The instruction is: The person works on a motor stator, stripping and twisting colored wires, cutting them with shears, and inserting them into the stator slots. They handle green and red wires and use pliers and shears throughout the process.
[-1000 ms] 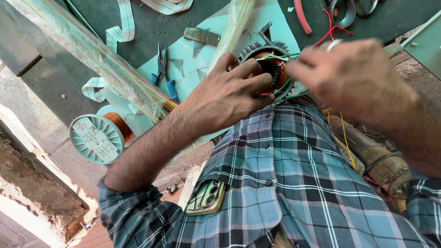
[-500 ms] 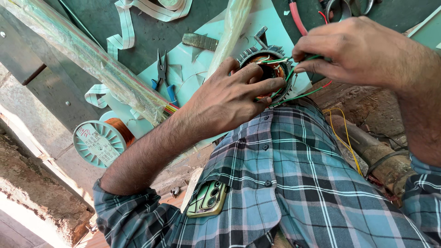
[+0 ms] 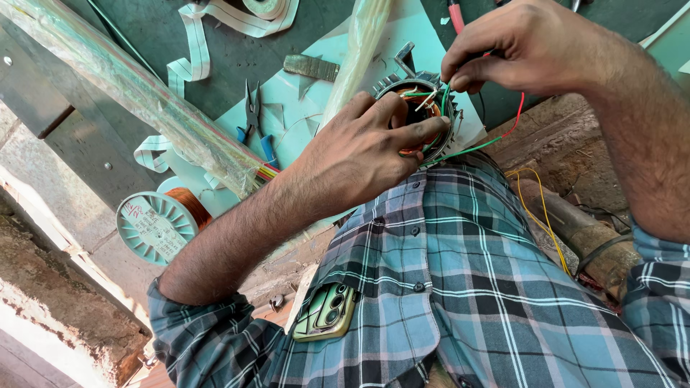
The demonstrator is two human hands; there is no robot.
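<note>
The person wears a button-front woven cotton shirt in a blue, teal, black and white plaid [image 3: 460,287], with a row of small dark round buttons running down its placket and one more on the chest pocket. Both sleeves are rolled or pushed up past the elbows, leaving the hairy forearms bare down to the left hand [image 3: 352,154] and the right hand [image 3: 525,43]. No rings, watch or gloves show on either hand.
</note>
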